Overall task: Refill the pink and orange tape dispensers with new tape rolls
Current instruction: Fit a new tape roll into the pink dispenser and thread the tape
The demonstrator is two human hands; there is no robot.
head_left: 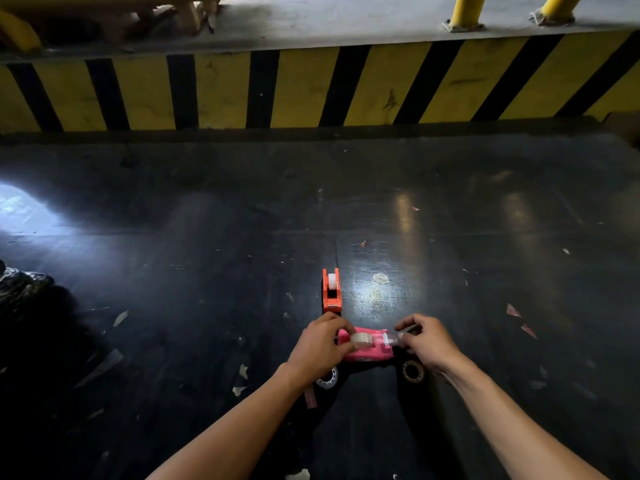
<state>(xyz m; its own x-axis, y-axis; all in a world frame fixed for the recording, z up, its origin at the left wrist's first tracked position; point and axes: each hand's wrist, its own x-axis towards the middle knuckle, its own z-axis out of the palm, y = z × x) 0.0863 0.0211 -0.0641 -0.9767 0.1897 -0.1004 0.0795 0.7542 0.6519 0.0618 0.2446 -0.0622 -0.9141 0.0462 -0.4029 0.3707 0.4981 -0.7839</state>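
The pink tape dispenser [370, 353] lies on the dark floor with a clear tape roll [361, 339] seated in it. My left hand [317, 346] grips the dispenser's left end beside the roll. My right hand [427, 341] pinches the free end of the tape [394, 338] drawn over the cutter at the right end. The orange dispenser [331, 291] stands just beyond, upright, with a whitish roll in it. A white empty core [328, 380] peeks out under my left wrist. A brown empty core [412, 371] lies below my right hand.
Scraps of paper and tape litter the glossy black floor [207, 271]. A yellow-and-black striped curb [311, 88] runs across the back, with yellow posts [465, 10] above it. A dark crumpled bag [20, 285] sits at the left edge.
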